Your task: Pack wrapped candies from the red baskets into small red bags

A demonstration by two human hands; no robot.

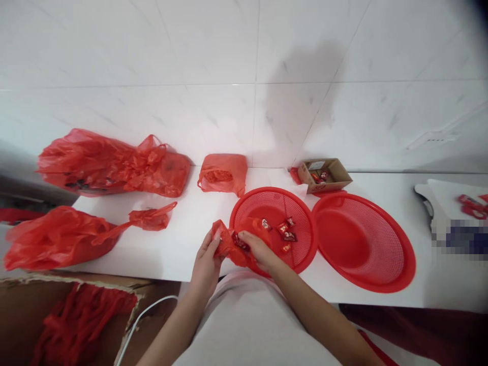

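A small red plastic bag [229, 246] is pinched in my left hand [208, 258], just in front of the round red basket. My right hand [259, 250] is closed on a dark red wrapped packet [241, 243] at the bag's mouth; part of the bag hangs beneath it. Behind my right hand, the round basket [313, 234] holds several small wrapped candies [288, 236] and a piece of red plastic film. Touching its right side is a larger red basket [343, 239] with nothing inside.
A small cardboard box [341, 183] with packets stands by the wall. Red bags [91, 162] lie at the left, with a folded red bag [224, 173] near the middle. A carton [133, 300] of red plastic is at lower left. A white cable [143, 317] curves beside it.
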